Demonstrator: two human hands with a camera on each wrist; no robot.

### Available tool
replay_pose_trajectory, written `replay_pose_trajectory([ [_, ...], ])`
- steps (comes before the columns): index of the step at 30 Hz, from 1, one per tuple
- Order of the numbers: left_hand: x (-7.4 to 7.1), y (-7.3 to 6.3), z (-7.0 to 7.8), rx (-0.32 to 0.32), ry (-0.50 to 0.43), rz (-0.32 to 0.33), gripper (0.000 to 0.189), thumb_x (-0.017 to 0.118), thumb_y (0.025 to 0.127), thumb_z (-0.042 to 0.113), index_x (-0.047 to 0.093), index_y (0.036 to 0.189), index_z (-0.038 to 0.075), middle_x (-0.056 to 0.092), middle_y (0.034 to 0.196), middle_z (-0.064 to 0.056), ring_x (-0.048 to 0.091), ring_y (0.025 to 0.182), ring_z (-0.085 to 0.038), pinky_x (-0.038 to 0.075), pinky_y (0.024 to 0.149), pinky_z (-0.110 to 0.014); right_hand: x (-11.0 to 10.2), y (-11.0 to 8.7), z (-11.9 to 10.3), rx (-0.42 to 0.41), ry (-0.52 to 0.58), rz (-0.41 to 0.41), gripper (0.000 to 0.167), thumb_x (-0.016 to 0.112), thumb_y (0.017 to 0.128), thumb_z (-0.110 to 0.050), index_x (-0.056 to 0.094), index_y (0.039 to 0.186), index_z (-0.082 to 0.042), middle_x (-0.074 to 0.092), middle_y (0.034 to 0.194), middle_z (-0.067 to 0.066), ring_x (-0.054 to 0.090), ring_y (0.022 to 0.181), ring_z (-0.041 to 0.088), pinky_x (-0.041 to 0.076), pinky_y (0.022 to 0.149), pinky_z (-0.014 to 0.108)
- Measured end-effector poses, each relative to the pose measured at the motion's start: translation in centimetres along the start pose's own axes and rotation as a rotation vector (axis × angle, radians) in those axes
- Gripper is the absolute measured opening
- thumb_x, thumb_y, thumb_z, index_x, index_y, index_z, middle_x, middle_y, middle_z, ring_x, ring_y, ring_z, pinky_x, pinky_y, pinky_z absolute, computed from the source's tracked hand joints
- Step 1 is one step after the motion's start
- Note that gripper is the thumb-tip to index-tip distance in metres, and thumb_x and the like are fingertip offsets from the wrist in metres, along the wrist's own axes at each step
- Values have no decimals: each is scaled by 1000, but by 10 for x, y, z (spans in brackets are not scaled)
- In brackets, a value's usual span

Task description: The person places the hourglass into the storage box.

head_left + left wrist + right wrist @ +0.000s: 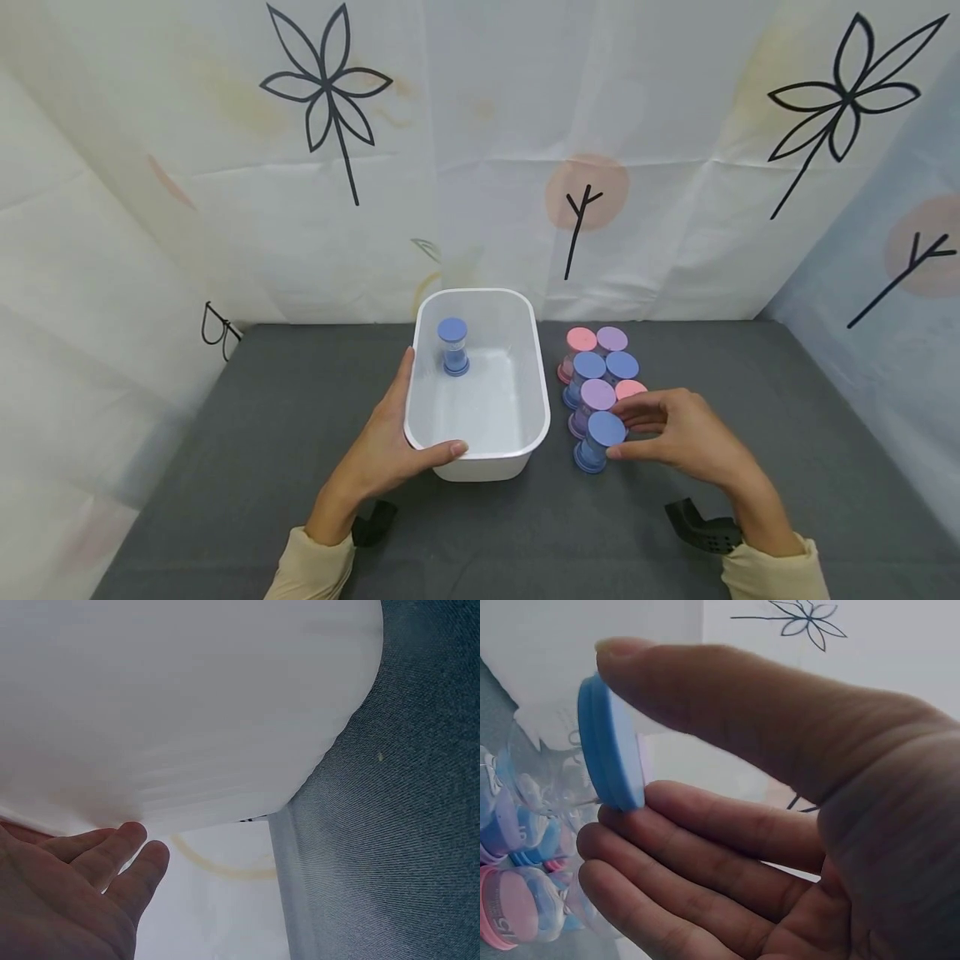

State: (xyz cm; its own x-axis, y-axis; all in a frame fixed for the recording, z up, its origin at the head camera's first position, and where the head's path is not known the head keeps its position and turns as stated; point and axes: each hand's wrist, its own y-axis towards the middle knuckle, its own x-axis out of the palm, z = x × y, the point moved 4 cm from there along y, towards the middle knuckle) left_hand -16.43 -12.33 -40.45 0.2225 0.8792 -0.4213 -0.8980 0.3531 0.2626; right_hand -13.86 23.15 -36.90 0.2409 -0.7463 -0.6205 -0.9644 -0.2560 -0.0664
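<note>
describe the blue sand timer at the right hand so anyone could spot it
Find the white bin on the dark grey tablecloth. Just right of it stands a group of sand timers with pink, purple and blue caps. The blue sand timer is the one at the near end, set apart by the right hand pinching its cap.

A dark grey cloth-covered surface (322, 383) spans the head view's lower half, bearing a white tub (483, 469) at lower center and blue, purple and pink sand timers (597, 395) right of center.
</note>
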Motion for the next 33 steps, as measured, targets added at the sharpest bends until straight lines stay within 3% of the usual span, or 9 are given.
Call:
replay_pose_trajectory([
  [7, 0, 1, 0, 16, -19, -4, 127, 92, 74, 34, 4, 164, 24, 34, 158, 6, 56, 113, -30, 49, 91, -56, 7, 1, -5, 37, -76, 27, 59, 95, 70, -28, 71, 114, 2, 73, 104, 8, 72, 93, 22, 58, 83, 43],
  [21, 2, 2, 0, 10, -32, -8, 125, 92, 74, 33, 5, 164, 24, 35, 157, 6, 57, 113, -33, 50, 90, -54, 9, 0, -9, 32, -149, 62, 54, 96, 68, -29, 74, 108, 1, 72, 94, 4, 70, 84, 17, 59, 76, 38],
  [33, 1, -1, -1, -12, -24, -1, 127, 91, 75, 32, 0, 164, 27, 28, 162, 6, 55, 116, -34, 49, 93, -56, -18, -34, -37, -40, -47, 154, 48, 92, 75, -29, 74, 116, -12, 72, 113, 1, 70, 97, 11, 55, 81, 26],
])
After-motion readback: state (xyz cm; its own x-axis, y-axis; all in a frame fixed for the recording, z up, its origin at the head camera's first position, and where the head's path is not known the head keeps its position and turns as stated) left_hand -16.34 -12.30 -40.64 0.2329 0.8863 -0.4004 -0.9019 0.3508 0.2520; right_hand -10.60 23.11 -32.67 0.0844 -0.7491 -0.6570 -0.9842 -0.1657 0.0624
